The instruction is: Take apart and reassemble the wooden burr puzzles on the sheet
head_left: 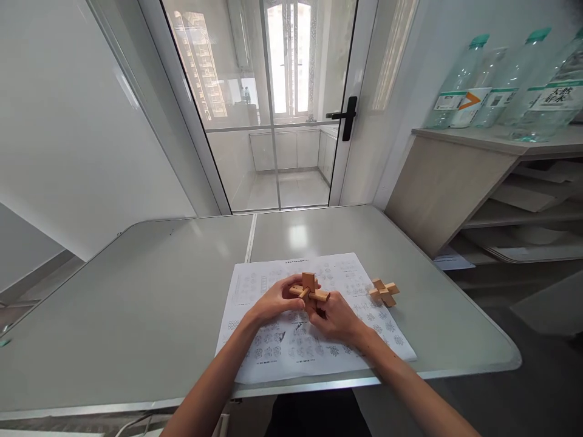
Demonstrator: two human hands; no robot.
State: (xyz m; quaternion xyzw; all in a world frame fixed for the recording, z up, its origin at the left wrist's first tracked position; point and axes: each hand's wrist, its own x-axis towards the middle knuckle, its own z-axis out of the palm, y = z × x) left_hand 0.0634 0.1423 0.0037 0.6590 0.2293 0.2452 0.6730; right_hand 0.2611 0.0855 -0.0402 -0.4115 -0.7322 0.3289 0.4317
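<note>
A wooden interlocking puzzle (308, 283) of crossed bars is held between my two hands, just above a printed sheet. My left hand (279, 298) grips its left side, fingers behind and thumb in front. On the lower right, my right hand (334, 317) closes round the bars, with part of the puzzle hidden by the fingers. Beneath both hands lies the white paper sheet (255, 285), printed with rows of small diagrams. A second wooden puzzle (384, 292), also made of crossed bars, rests at the sheet's right edge, apart from my hands.
The grey table (136, 303) has a metal-trimmed front edge close to me. Several plastic bottles (460, 85) stand on a wooden shelf unit (464, 176) at the right. Beyond the table is a glass door (300, 152) with a black handle (349, 118).
</note>
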